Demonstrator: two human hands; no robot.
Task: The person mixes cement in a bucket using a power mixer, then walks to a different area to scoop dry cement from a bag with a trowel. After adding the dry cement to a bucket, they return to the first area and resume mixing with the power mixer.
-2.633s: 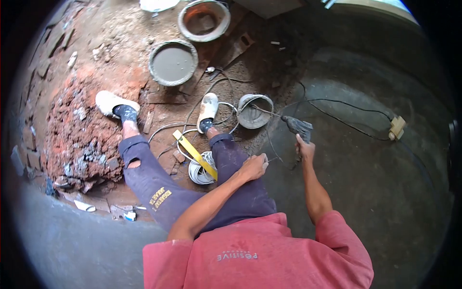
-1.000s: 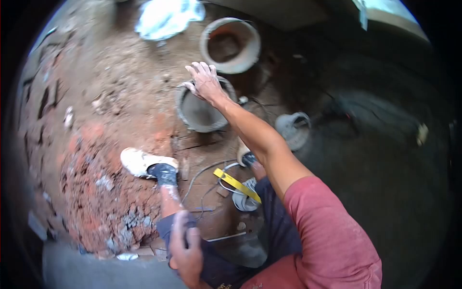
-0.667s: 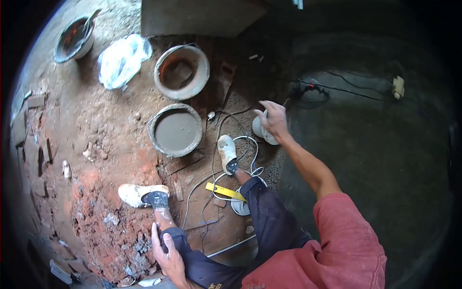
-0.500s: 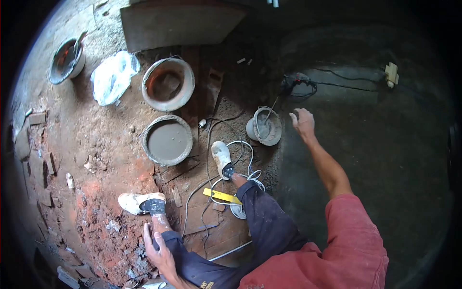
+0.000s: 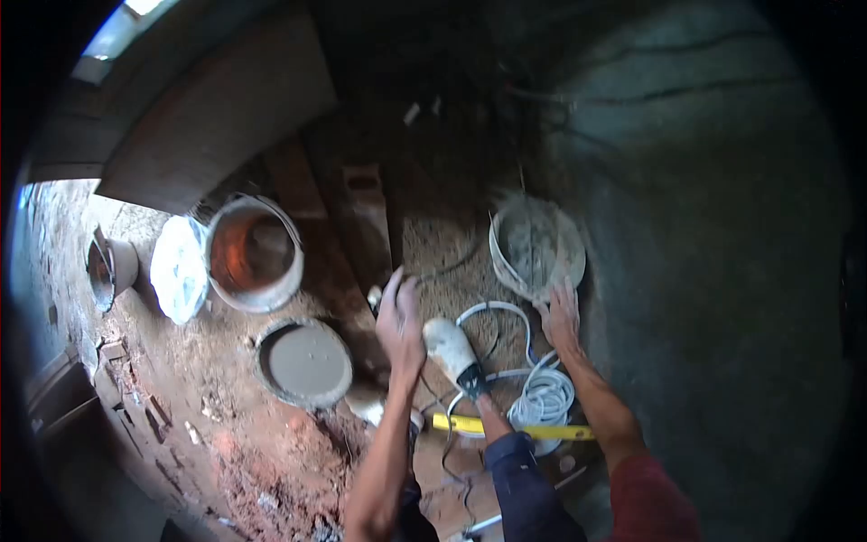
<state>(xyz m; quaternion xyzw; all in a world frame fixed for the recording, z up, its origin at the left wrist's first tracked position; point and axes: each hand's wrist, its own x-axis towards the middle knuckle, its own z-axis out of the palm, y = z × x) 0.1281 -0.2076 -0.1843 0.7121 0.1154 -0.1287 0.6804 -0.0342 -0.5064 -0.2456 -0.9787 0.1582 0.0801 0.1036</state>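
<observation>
My right hand (image 5: 562, 318) is at the near rim of a small mortar-crusted bucket (image 5: 508, 257), thumb and fingers apart; whether it presses on the rim is hard to tell. Inside the bucket is grey mix, and a thin rod stands up from it toward the dark back. My left hand (image 5: 398, 318) hangs in the air above the floor, left of my white shoe (image 5: 445, 348), with its fingers stretched and nothing in them. To its left is a wide tub of smooth grey slurry (image 5: 310, 359).
A larger bucket (image 5: 293, 257), a clear plastic bag (image 5: 178, 271) and a small pail (image 5: 125, 266) are on the left. Coiled white hose (image 5: 545, 395) and a yellow level (image 5: 569, 433) lie near my feet. A board (image 5: 244, 108) leans at the back.
My left hand has risen from beside my leg to in front of me. My right hand has come down to the small bucket's near rim. The view has turned and moved closer.
</observation>
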